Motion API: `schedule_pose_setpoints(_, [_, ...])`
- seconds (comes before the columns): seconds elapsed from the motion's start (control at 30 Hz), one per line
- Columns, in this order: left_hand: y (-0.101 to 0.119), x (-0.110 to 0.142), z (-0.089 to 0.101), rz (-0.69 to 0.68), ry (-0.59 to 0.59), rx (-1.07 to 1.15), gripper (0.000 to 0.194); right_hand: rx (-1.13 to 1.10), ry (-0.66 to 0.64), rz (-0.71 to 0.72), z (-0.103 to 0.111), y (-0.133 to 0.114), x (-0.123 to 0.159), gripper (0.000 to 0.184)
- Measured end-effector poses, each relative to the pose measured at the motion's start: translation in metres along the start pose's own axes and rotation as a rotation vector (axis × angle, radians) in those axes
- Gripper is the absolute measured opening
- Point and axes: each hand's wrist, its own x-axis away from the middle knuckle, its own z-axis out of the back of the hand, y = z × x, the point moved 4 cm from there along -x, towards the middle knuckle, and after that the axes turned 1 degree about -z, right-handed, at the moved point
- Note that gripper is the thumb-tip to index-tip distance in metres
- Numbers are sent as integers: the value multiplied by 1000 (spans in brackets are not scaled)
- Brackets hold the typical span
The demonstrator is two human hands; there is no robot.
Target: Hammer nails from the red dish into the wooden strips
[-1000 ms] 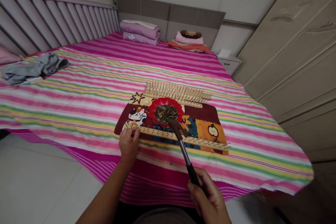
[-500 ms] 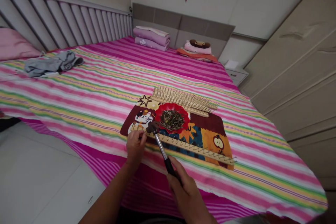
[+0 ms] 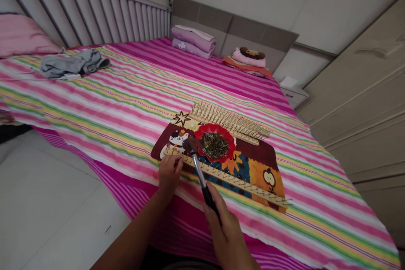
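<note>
My right hand (image 3: 229,228) is wrapped round the black grip of a hammer (image 3: 198,168). The hammer's dark head hangs above the left part of a narrow wooden strip (image 3: 218,171), which has a row of nails standing along it. My left hand (image 3: 170,174) is closed at the strip's left end, thumb and fingers pressed together close to the hammer head; whatever is between them is too small to make out. Behind the strip, a red scalloped bowl (image 3: 232,152) holds a heap of loose nails (image 3: 215,145).
Several nail-studded wooden strips (image 3: 228,122) lie together behind the bowl. Everything rests on a patterned mat (image 3: 262,156) on a bed with a striped sheet (image 3: 126,105). Grey clothing (image 3: 74,64) lies far left; folded bedding (image 3: 193,42) sits by the headboard (image 3: 221,25).
The hammer head has risen slightly from the strip. My left hand keeps its place at the strip's left end. The whole view has shifted a little, moving the scene rightward.
</note>
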Motion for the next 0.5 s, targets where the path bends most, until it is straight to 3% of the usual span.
schedule_pose_setpoints(0.07, [0, 0, 1, -26, -2, -14, 11, 4, -52, -17, -5, 5, -2, 46])
schedule_pose_setpoints(0.17, [1, -1, 2, -51, 12, -17, 11, 10, -21, -6, -2, 2, 0, 46])
schedule_pose_setpoints(0.33, [0, -4, 0, -28, -12, -25, 13, -28, 218, -66, 27, -2, 17, 46])
schedule_pose_setpoints(0.5, [3, -5, 2, -16, -39, -31, 19, -90, 417, -194, 57, 27, 45, 49])
